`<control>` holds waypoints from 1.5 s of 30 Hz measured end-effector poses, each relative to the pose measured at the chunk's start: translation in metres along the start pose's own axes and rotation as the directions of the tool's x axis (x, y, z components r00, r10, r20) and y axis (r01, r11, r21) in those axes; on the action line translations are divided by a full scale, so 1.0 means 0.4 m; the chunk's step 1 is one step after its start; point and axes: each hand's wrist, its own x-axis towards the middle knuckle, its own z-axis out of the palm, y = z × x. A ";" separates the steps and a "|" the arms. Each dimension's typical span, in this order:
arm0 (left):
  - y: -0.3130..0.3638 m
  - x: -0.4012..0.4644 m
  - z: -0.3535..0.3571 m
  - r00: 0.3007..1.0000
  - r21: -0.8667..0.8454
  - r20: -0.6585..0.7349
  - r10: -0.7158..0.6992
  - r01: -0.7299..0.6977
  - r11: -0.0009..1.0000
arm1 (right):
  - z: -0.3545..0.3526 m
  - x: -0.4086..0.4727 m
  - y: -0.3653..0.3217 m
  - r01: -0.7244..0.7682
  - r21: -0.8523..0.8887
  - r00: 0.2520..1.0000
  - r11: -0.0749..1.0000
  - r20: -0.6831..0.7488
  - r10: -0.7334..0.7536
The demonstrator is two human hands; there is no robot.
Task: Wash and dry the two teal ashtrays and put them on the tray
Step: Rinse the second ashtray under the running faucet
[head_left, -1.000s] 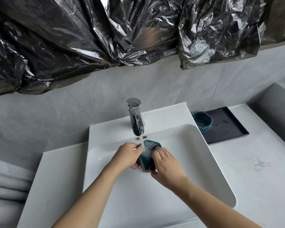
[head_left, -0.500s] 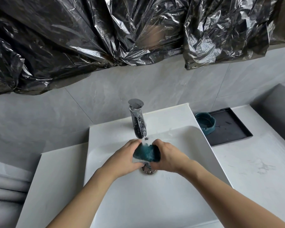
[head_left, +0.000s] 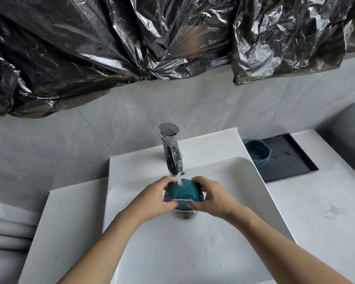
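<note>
Held ashtray (head_left: 184,191) blurred by running water; rim and underside detail unreadable, both sides covered by left hand (head_left: 154,198) and right hand (head_left: 211,198). Drain (head_left: 185,215) mostly hidden beneath ashtray and fingers. Second ashtray (head_left: 258,153) partly behind sink (head_left: 252,181) edge. Both forearms cut off at bottom edge. Mark on tray (head_left: 291,160) too small to identify.

black plastic sheeting (head_left: 111,48) hangs above a grey tiled wall (head_left: 131,111); chrome faucet (head_left: 171,152) runs.

Both bare forearms reach forward and converge, the left hand (head_left: 152,198) and right hand (head_left: 210,198) facing each other with fingers curled, gripping.
</note>
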 end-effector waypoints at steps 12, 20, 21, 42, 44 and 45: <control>0.014 -0.009 -0.019 0.998 -0.225 -0.018 -0.068 0.062 0.972 | -0.005 -0.011 0.008 -0.060 0.133 0.998 0.989 0.028 0.057; 0.026 -0.019 -0.015 0.998 -0.113 -0.033 -0.044 0.041 0.993 | -0.008 -0.008 -0.030 -0.017 0.050 0.999 0.999 0.030 0.016; 0.022 -0.020 -0.017 0.997 -0.180 -0.032 -0.066 0.059 0.982 | -0.006 -0.011 -0.025 -0.025 0.108 1.000 0.994 0.012 0.024; 0.020 -0.019 0.008 0.996 -0.229 0.006 -0.092 0.091 0.969 | -0.003 -0.032 -0.004 -0.184 0.214 0.983 0.959 0.017 0.184; 0.027 -0.017 0.007 0.998 -0.141 -0.005 -0.063 0.061 0.988 | -0.010 -0.031 -0.020 -0.144 0.116 0.990 0.983 0.027 0.141; 0.029 -0.015 0.005 0.998 -0.118 -0.010 -0.055 0.054 0.992 | -0.012 -0.028 -0.027 -0.128 0.080 0.992 0.988 0.029 0.126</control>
